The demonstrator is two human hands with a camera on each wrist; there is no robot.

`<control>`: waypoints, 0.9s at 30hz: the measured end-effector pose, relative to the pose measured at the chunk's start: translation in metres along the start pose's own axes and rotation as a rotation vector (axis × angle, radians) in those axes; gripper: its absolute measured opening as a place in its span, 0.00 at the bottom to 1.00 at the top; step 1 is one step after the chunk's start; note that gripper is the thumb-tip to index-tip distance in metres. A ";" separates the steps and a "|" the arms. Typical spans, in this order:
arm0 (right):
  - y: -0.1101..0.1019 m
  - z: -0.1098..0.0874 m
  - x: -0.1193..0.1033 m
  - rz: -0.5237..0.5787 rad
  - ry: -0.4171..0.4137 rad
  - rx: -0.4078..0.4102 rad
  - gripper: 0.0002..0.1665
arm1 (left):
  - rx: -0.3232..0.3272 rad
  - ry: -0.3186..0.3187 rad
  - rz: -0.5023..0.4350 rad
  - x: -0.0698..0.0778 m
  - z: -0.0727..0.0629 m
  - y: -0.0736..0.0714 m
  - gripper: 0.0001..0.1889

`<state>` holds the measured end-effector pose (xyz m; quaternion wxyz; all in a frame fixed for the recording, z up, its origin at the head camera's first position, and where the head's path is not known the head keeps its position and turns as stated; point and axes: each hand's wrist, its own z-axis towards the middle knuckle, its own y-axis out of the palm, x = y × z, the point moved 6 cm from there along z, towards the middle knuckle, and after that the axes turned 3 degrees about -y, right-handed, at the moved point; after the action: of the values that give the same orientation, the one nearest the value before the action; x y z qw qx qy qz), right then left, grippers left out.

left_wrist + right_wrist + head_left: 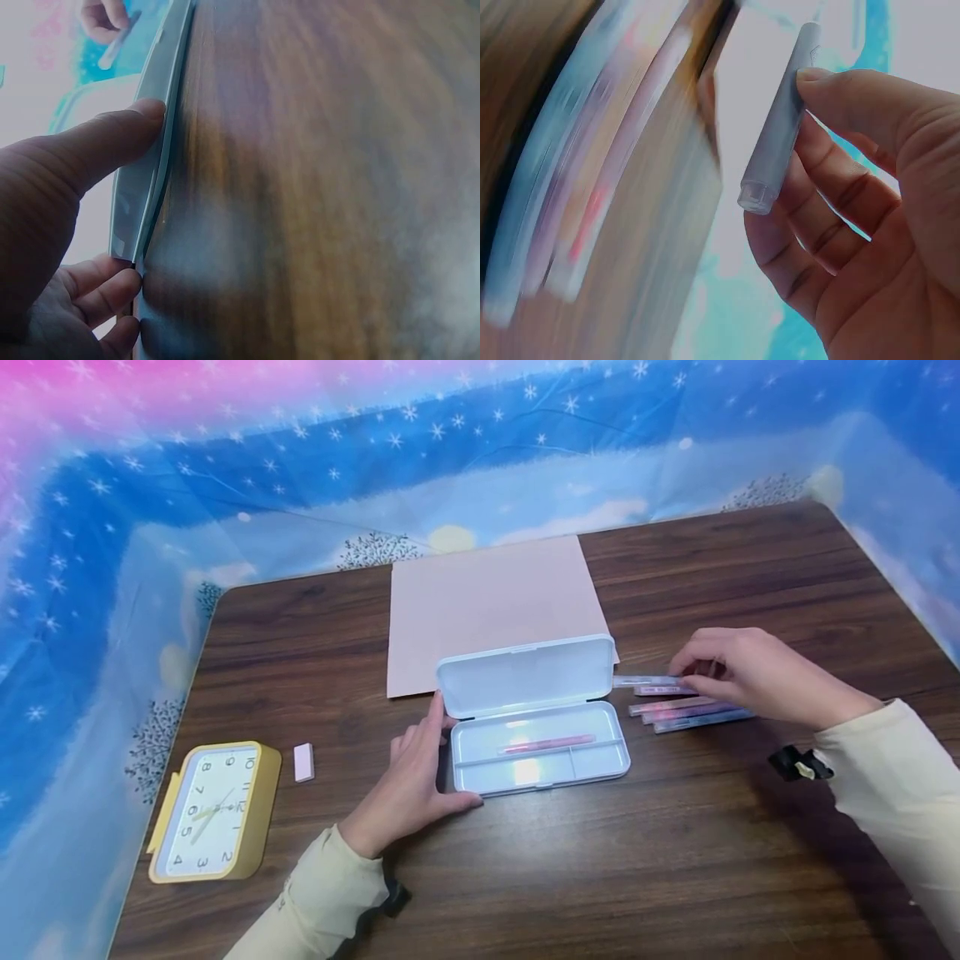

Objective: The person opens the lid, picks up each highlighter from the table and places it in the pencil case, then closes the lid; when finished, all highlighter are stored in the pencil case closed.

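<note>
An open white pencil case (626, 760) stands on the table with its lid raised, and a pink pen (547, 744) lies inside. At the case's left end, my left hand (412, 777) holds it, thumb at the front edge. In the left wrist view the thumb presses the case's side wall (135, 195), with fingers around its end. To the right of the case, my right hand (735, 672) pinches a pale pen (776, 127) between thumb and fingers, above the table. Several pens (701, 720) lie side by side beneath that hand.
Behind the case lies a pale pink sheet (487, 593). At the left are a white eraser (303, 762) and a yellow alarm clock (213, 810). A snowflake-patterned cloth (450, 443) hangs along the far side of the wooden table (600, 877).
</note>
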<state>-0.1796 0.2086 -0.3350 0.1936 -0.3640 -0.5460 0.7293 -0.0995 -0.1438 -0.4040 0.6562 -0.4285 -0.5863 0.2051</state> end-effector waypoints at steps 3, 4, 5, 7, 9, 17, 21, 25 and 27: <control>0.004 0.008 -0.022 0.007 -0.064 -0.014 0.12 | 0.000 -0.001 0.006 0.000 0.000 0.000 0.74; 0.006 0.011 -0.029 0.010 -0.079 -0.020 0.11 | 0.000 -0.001 0.006 0.000 0.000 0.000 0.74; 0.009 0.014 -0.035 0.014 -0.093 -0.029 0.10 | 0.001 -0.001 0.005 0.000 0.000 0.000 0.74; 0.016 0.020 -0.046 0.024 -0.116 -0.043 0.09 | 0.003 0.001 0.002 0.000 0.001 0.000 0.74; 0.025 0.026 -0.055 0.033 -0.132 -0.057 0.08 | 0.003 0.002 0.000 0.000 0.001 0.000 0.74; 0.059 0.045 -0.076 0.041 -0.139 -0.107 0.06 | 0.002 0.006 0.002 0.000 0.000 0.001 0.73; 0.071 0.048 -0.083 0.049 -0.135 -0.102 0.05 | 0.007 0.011 0.005 0.001 0.000 0.001 0.74; 0.079 0.051 -0.088 0.058 -0.124 -0.092 0.06 | 0.013 0.012 0.006 0.000 0.001 0.000 0.74; 0.081 0.052 -0.089 0.059 -0.119 -0.094 0.07 | 0.013 0.009 0.004 0.000 0.000 0.000 0.74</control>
<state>-0.1503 0.0873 -0.3757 0.1219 -0.3446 -0.5792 0.7286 -0.0999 -0.1439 -0.4043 0.6612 -0.4263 -0.5810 0.2085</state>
